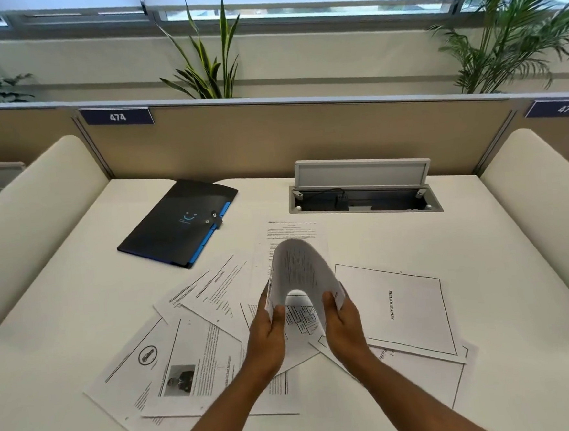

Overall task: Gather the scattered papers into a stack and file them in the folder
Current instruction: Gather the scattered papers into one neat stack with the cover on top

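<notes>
Now both hands (304, 328) grip a bowed sheaf (299, 271).

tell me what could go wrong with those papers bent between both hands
1. The held sheets arch sharply between the left hand and right hand; they may crease or spring loose.
2. The black folder looks snapped shut, so filing may need a free hand.

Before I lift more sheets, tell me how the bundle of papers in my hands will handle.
Likely floppy: the held papers arch over between the left hand and the right hand. Probably light, since fingertip grips at the two edges carry them. The sheets may fan or slide apart; their edges look uneven, though blur hides detail.
</notes>
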The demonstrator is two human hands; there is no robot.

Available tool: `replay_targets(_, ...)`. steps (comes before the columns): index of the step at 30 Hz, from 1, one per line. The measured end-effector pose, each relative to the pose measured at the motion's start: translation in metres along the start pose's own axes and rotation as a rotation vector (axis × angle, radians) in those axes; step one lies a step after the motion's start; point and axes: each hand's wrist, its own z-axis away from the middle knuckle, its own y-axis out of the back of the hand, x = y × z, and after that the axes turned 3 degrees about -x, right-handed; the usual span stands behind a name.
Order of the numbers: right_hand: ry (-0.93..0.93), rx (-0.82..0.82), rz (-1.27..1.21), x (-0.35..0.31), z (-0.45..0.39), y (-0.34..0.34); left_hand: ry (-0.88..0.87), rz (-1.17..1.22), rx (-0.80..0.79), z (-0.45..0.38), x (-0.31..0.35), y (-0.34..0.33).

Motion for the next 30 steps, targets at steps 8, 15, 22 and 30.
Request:
replay_targets(8, 0.002, -0.038, 0.009, 0.01, 0.011, -0.012, -0.046, -0.092, -0.01, 0.0, -0.009, -0.007)
replay_targets(15, -0.022, 0.009, 0.04, 0.015, 0.01, -0.013, -0.077, -0.147, 0.022, -0.007, -0.02, 0.004)
replay_targets(22, 0.136, 0.142, 0.248, -0.005, 0.0, 0.01, -0.26, -0.162, 0.168, -0.001, -0.003, 0.026)
replay_targets(30, 0.51, 0.202, 0.805, -0.023, -0.024, 0.046, -0.65, -0.486, 0.354, -0.007, 0.001, 0.06)
